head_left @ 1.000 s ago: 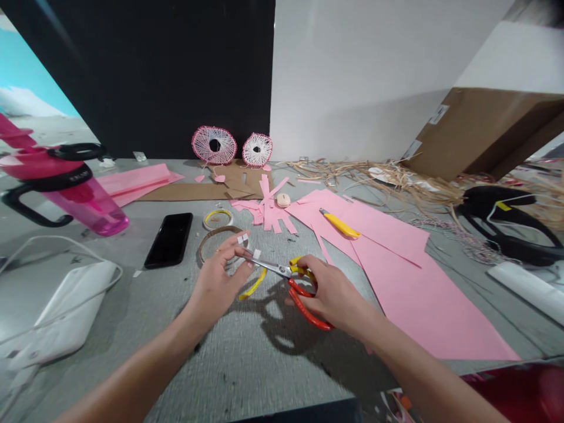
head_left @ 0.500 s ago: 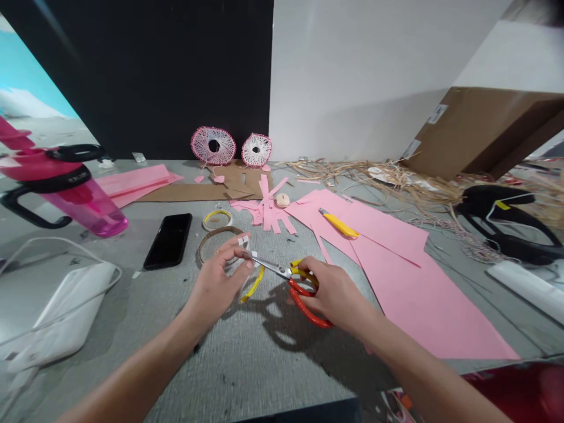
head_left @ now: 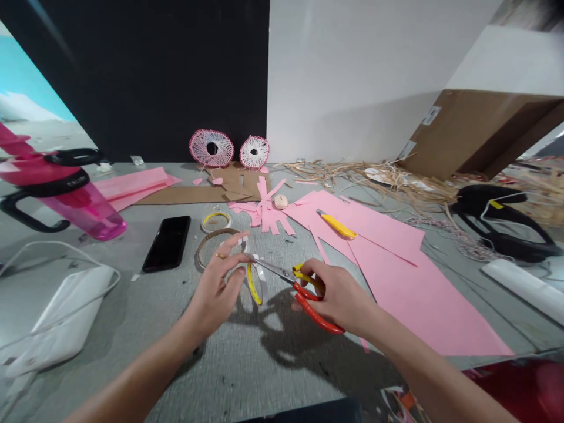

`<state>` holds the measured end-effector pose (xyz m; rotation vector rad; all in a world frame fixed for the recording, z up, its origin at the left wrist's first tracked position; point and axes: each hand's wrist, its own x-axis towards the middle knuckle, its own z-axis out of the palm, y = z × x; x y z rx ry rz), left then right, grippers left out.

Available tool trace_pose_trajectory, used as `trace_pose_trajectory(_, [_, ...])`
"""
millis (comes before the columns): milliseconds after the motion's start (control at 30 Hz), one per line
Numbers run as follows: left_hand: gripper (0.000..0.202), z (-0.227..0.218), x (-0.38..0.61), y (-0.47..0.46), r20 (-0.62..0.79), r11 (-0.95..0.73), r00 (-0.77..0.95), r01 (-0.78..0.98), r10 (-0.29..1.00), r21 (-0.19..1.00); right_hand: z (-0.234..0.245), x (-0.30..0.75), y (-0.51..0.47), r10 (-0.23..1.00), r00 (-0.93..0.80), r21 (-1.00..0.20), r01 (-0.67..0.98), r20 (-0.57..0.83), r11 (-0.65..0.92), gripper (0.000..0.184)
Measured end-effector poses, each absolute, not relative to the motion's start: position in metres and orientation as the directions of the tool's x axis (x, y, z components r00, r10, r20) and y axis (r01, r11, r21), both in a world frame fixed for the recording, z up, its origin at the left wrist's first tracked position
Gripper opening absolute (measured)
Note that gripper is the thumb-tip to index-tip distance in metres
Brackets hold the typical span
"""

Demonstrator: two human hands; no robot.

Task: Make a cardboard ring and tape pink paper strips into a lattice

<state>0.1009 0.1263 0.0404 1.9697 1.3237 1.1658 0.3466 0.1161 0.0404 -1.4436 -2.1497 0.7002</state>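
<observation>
My left hand (head_left: pixel 214 291) holds a thin strip of tape (head_left: pixel 254 284) with a yellow edge, which hangs in a loop from the fingers, with small white tabs near the fingertips. My right hand (head_left: pixel 339 296) is shut on the red-handled scissors (head_left: pixel 318 313). Their steel blades (head_left: pixel 268 268) point left, and their tips reach the tape by my left fingers. I cannot tell whether the blades are cutting it. A brown ring (head_left: pixel 207 247) lies on the grey table just behind my left hand.
Nearby lie a yellow-cored tape roll (head_left: pixel 215 222), a black phone (head_left: pixel 167 242), and pink paper sheets (head_left: pixel 418 282) with a yellow cutter (head_left: pixel 337 225). Farther off are a pink bottle (head_left: pixel 83 205), a white bag (head_left: pixel 57 317), pink string discs (head_left: pixel 211 148), dry raffia (head_left: pixel 374 176) and a cardboard box (head_left: pixel 480 132).
The yellow-edged tape has risen from a low curve into a more upright loop. The scissors have shifted slightly right, and my left fingers have spread a little.
</observation>
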Motion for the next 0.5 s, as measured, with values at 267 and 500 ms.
trace_pose_trajectory(267, [0.042, 0.040, 0.095, 0.120, 0.363, -0.444, 0.278, 0.336, 0.889, 0.831, 0.051, 0.349, 0.112, 0.914, -0.401, -0.719, 0.655, -0.068, 0.234, 0.036])
trace_pose_trajectory(500, [0.052, 0.033, 0.095, 0.122, 0.306, -0.367, 0.301, 0.169, 0.903, 0.915, 0.061, 0.353, 0.115, 0.847, -0.487, -0.762, 0.626, -0.212, 0.169, 0.034])
